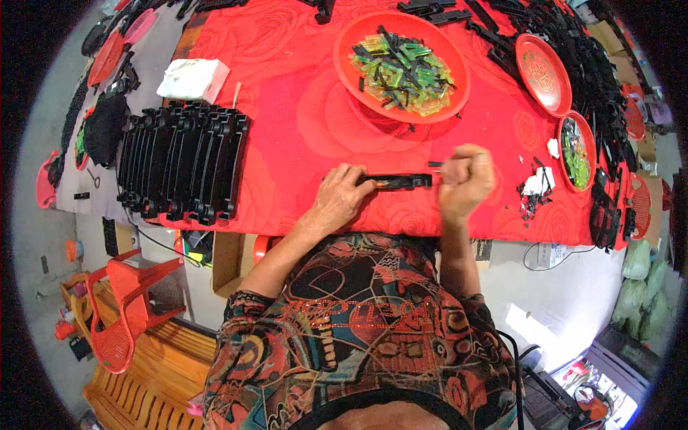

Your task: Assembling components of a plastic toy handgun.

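Observation:
My left hand (341, 196) grips the left end of a long, narrow black plastic part (398, 182) just above the red tablecloth. Its right end points toward my right hand (466, 183), which is curled closed, slightly blurred, and a little apart from it. A short dark sliver (435, 164) shows beside the right fingers; whether they hold it I cannot make out. Beyond the hands stands a round red tray (342, 72) heaped with small yellow, green and black pieces. Left of my left hand, many similar black parts (183, 161) lie in a tight stack.
A white block (192, 79) sits behind the stack. To the right are a red plate (542, 75), a smaller red dish (564, 132) with green and black pieces, and white scraps (537, 181) among black bits. Black parts (595, 79) pile along the far right. A red chair (129, 308) stands lower left.

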`<state>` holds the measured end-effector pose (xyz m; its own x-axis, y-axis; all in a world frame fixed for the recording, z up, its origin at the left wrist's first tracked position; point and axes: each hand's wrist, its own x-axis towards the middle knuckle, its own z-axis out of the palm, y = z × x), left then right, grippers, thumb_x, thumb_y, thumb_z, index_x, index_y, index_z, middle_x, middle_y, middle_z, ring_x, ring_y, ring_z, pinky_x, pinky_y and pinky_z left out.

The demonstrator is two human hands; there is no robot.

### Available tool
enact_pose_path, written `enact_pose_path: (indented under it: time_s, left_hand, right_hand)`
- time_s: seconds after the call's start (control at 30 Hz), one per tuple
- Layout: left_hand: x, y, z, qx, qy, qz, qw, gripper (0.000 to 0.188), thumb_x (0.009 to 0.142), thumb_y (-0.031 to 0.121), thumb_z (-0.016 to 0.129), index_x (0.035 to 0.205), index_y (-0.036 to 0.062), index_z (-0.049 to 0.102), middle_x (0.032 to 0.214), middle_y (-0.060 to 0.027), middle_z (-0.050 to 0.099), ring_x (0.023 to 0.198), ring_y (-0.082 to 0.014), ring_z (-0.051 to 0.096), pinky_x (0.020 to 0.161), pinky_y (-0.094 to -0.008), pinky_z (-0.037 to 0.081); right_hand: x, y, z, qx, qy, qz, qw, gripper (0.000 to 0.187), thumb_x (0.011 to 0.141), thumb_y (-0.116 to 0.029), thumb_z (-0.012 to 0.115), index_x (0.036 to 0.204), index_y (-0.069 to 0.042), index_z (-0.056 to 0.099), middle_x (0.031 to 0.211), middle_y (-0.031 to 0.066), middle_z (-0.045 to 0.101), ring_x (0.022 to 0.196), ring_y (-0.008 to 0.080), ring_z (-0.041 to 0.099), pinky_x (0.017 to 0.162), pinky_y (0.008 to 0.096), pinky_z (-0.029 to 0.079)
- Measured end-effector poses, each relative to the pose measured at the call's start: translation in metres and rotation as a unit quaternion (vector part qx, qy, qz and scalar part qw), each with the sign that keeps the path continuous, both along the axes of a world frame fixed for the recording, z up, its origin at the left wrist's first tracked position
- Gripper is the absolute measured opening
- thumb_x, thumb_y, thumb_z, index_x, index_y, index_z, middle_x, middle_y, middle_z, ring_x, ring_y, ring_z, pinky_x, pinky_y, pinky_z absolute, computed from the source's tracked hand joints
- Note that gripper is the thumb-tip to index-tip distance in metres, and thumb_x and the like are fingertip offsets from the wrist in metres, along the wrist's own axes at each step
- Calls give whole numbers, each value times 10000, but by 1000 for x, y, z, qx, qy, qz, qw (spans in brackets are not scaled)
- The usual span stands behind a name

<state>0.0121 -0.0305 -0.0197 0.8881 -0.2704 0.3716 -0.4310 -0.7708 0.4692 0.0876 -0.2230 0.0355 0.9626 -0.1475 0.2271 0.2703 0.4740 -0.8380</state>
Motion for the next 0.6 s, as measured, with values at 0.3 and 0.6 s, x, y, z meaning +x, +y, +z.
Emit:
enact_pose_path:
  time_s: [0.3, 0.6]
  left_hand:
    - [11, -7, 16, 14, 102, -7, 995, 182, 722, 72, 609, 899, 100, 643, 942, -79, 528, 891, -265, 484, 759, -383, 419]
    - [-1, -2, 8, 45, 88, 47, 994, 197, 739, 112, 598, 923, 148, 661, 929, -68, 522, 883, -257, 484, 720, -373, 403]
  right_hand:
    - [13, -56, -26, -376, 81, -134, 913, 96, 841, -94, 561, 857, -6, 597, 573, 6, 454, 519, 93, 451, 474, 255, 368]
    - [20, -58, -51, -680, -48, -2, 732, 167, 771, -103, 629, 935, -86, 609, 827, 132, 523, 797, 306, 548, 673, 403, 448]
